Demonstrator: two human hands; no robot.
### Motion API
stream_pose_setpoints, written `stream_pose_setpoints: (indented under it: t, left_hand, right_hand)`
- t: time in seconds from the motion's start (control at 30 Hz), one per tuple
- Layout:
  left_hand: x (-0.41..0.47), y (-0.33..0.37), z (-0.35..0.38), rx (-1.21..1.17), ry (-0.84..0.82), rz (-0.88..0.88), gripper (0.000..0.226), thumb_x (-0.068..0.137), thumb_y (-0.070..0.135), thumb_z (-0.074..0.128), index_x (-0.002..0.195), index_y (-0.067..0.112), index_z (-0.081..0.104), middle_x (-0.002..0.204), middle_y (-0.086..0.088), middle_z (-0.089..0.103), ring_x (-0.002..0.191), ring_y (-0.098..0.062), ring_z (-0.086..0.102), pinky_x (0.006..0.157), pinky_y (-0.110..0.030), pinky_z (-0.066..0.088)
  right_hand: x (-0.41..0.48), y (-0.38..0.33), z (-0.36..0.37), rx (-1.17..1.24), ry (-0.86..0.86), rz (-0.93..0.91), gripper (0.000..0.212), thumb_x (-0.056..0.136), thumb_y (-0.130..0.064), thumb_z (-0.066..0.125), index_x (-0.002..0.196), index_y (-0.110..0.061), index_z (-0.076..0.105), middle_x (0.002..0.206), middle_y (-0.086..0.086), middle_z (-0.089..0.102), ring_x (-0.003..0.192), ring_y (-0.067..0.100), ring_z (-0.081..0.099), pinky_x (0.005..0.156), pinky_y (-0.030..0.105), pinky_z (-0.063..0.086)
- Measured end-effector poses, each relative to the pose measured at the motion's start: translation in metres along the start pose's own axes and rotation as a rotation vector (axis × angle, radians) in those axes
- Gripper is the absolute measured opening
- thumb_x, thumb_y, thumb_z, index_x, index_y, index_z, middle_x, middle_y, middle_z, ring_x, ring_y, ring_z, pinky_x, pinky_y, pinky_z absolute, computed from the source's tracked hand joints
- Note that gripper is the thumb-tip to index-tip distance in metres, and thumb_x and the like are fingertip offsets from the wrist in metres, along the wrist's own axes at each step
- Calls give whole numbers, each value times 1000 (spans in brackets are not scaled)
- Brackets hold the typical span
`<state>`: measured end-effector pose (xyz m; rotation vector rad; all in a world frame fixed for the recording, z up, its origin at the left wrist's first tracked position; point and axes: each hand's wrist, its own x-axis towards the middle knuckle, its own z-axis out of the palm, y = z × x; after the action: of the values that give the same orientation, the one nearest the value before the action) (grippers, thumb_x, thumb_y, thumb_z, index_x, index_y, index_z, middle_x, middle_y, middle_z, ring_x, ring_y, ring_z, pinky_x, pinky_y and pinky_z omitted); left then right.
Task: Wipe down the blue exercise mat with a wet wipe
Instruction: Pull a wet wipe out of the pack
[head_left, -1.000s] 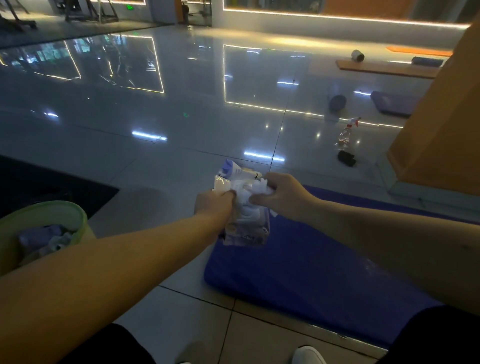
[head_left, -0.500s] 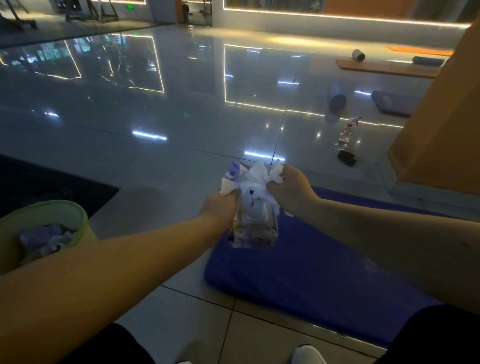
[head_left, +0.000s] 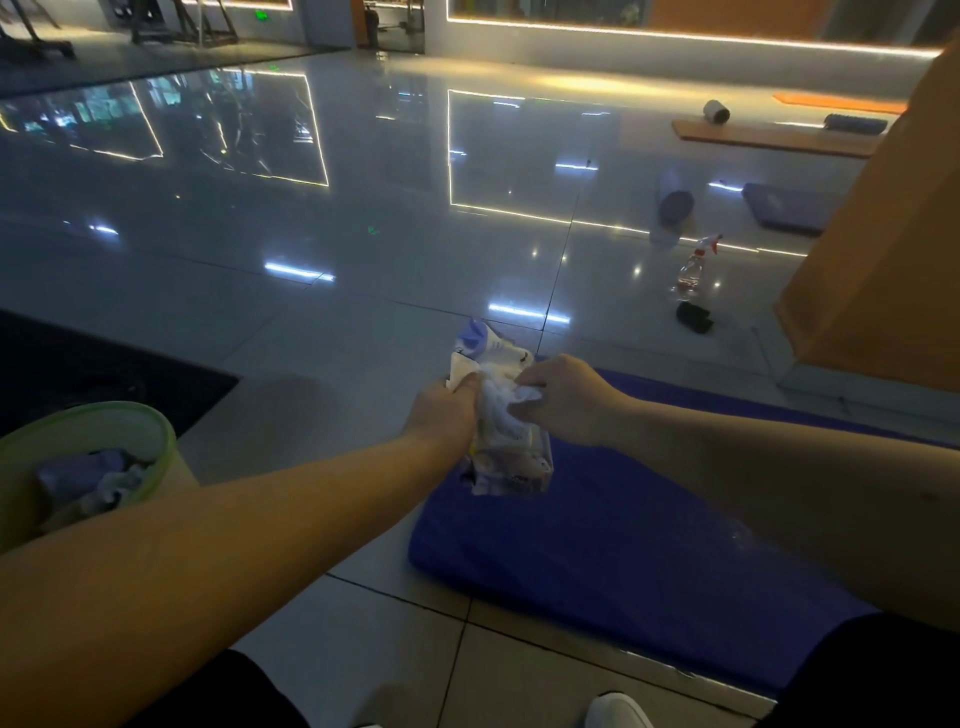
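Observation:
A blue exercise mat (head_left: 613, 551) lies on the tiled floor in front of me, running off to the right. Above its near-left end I hold a white and purple pack of wet wipes (head_left: 506, 457). My left hand (head_left: 447, 410) grips the pack's left side, thumb on top. My right hand (head_left: 561, 400) pinches a crumpled white wet wipe (head_left: 501, 402) at the pack's opening. The wipe is still partly bunched against the pack.
A light green bin (head_left: 78, 467) with crumpled waste stands at the left. A spray bottle (head_left: 693, 267) and a dark cloth (head_left: 693, 318) lie on the floor beyond the mat. An orange pillar (head_left: 883, 260) rises at the right. More mats and rollers lie farther back.
My right hand had lifted the wipe up out of the pack half a second ago; now it is lower, close against the pack's opening. The left hand keeps its grip.

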<state>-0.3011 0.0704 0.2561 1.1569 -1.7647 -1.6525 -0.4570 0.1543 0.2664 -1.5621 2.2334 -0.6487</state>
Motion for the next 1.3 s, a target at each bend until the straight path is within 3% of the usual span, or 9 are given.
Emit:
stream_pose_setpoints:
  t: [0.13, 0.27, 0.4, 0.5, 0.7, 0.83, 1.0, 1.17, 1.3]
  left_hand:
    - [0, -4, -1, 44, -37, 2, 22, 100, 34, 58, 112, 16, 64, 106, -7, 70, 97, -26, 67, 88, -45, 58]
    - [-1, -5, -1, 40, 8, 0, 39, 88, 40, 74, 116, 17, 59, 102, -2, 68, 84, -14, 66, 63, -26, 54]
    - [1, -2, -3, 19, 108, -30, 47, 84, 39, 79, 117, 10, 63, 103, -7, 69, 92, -25, 68, 79, -39, 60]
    - [2, -2, -4, 47, 135, -42, 49, 82, 31, 82, 119, 6, 63, 109, -11, 69, 96, -28, 68, 82, -40, 60]
    - [6, -3, -2, 100, 130, -69, 47, 81, 28, 82, 119, 9, 62, 105, -9, 68, 93, -28, 66, 78, -39, 60]
    - [8, -4, 3, 101, 125, -53, 45, 81, 28, 81, 117, 7, 63, 100, -8, 67, 85, -24, 65, 63, -29, 53]
    - [9, -5, 9, 73, 124, -80, 47, 81, 27, 81, 119, 5, 64, 105, -11, 69, 87, -26, 66, 69, -33, 56]
    - [6, -4, 14, 98, 28, -102, 45, 82, 25, 81, 118, 6, 63, 90, -4, 66, 76, -18, 64, 57, -27, 52]
    - [-1, -1, 21, 148, -47, -137, 40, 84, 26, 78, 114, 10, 58, 103, -12, 66, 89, -26, 65, 72, -38, 58]
  right_hand:
    - [-3, -6, -2, -40, -101, -18, 32, 95, -19, 63, 63, -23, 59, 64, -6, 56, 55, 8, 49, 53, 23, 38]
    - [0, -4, 0, 330, -23, 154, 16, 95, -17, 63, 83, -12, 72, 75, 9, 69, 65, 17, 63, 58, 31, 49]
    - [6, 2, -1, 739, 37, 308, 19, 103, -15, 53, 110, -4, 66, 91, 16, 72, 78, 30, 68, 71, 42, 56]
    - [4, 7, -4, 903, 36, 312, 19, 104, -14, 50, 111, -1, 63, 88, 15, 70, 77, 33, 66, 78, 50, 56]
    - [-8, 16, -16, 576, 329, 317, 15, 84, -12, 78, 88, -2, 68, 73, 8, 70, 64, 18, 65, 60, 31, 53]
    - [-18, 27, -17, 599, 249, 286, 15, 80, -2, 80, 88, -7, 68, 72, 0, 66, 63, 12, 60, 56, 25, 50]
    - [-23, 31, -13, 165, 66, -44, 25, 73, -16, 89, 85, -14, 67, 76, -2, 61, 63, 3, 52, 58, 17, 41]
    - [-20, 27, -7, 153, 193, -70, 25, 79, -19, 82, 72, -24, 59, 65, -9, 55, 56, 0, 47, 52, 15, 36]
    - [-17, 21, -3, 167, 281, -86, 33, 82, -9, 73, 63, -22, 49, 60, -9, 48, 53, 2, 41, 50, 18, 33]
